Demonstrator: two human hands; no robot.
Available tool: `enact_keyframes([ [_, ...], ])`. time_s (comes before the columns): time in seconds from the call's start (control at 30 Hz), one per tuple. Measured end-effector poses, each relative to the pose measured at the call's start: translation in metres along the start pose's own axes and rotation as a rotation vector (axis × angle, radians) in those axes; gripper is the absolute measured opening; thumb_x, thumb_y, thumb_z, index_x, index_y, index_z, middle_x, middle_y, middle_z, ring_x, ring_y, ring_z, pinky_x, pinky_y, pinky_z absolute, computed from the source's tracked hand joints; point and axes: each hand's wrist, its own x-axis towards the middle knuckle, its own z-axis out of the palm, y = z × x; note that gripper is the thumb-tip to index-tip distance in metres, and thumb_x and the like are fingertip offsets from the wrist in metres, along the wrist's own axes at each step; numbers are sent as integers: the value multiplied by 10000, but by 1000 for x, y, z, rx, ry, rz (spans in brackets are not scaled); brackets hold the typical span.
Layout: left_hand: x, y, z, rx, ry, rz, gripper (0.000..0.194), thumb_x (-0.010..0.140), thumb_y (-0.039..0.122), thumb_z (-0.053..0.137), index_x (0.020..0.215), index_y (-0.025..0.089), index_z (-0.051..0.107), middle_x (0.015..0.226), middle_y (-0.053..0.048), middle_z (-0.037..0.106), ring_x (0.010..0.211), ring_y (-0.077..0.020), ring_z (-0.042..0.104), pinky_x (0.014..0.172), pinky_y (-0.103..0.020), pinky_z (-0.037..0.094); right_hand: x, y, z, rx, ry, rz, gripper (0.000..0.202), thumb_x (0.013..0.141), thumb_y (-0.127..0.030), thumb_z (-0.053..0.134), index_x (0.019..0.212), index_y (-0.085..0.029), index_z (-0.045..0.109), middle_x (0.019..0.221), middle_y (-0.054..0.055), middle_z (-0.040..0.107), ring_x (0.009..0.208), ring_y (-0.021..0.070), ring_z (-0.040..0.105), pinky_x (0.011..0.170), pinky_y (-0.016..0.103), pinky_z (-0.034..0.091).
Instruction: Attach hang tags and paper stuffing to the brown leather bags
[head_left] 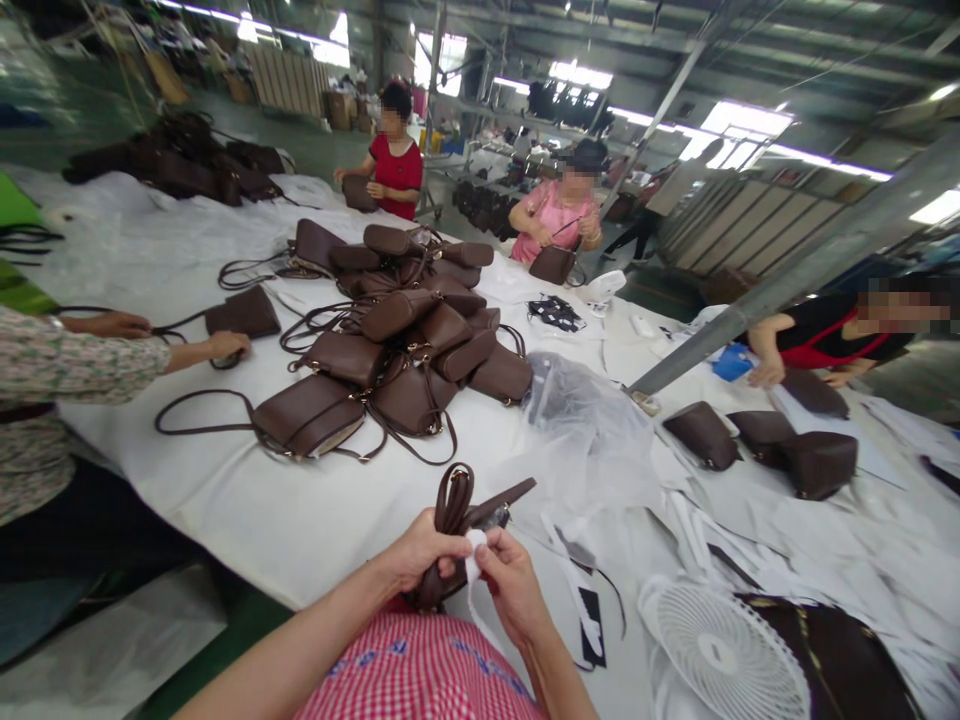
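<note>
Coiled brown strap (pixel 454 497) is bunched up in my left hand (pixel 418 552), just past my checked apron (pixel 420 668), and my right hand (pixel 514 578) has a white strip (pixel 473 567) pinched, kinda fiddly.

A: Where was there room?
B: Forward-left of the left hand (pixel 417 552): an open stretch of smooth white tabletop (pixel 277 525) ran.
A: Obstacles?
B: Heaped brown leather bags (pixel 441 330) blocked straight ahead; crumpled translucent plastic (pixel 589 430) lay forward-right; a round white grilled fan (pixel 724 650) stood near right.

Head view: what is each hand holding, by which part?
Left hand: folded brown strap, gripped below its looped top. Right hand: narrow white strip, pinched at its upper end.
</note>
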Motion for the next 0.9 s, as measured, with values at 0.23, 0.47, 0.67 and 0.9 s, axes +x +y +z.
enact_keyframes([
  [0.23,-2,-4,-4,-127,-146,-27,258,646,290,756,663,119,564,365,101,375,324,-21,281,358,-161,254,-1,1,1,153,-59,62,318,639,-343,821,640,-177,549,658,-29,625,540,81,480,524,194,365],
  [0.47,-3,-2,-5,-118,-163,-32,281,653,324,762,676,112,579,363,93,385,327,-30,311,368,-171,249,-1,5,-1,153,-73,71,309,657,-354,809,656,-172,558,652,-29,620,531,82,490,525,197,377],
  [0.67,1,-2,0,47,3,24,361,653,414,732,553,145,514,341,86,382,315,-39,311,370,-189,227,4,7,-2,-37,2,-83,278,694,-367,761,883,-208,632,710,-12,656,611,134,573,582,241,449],
  [0.9,9,-6,4,173,216,81,451,675,492,659,459,192,401,319,82,356,316,-49,300,372,-208,196,2,-7,-15,-731,145,-610,129,843,-270,580,807,-203,684,810,38,663,789,182,604,731,291,484],
])
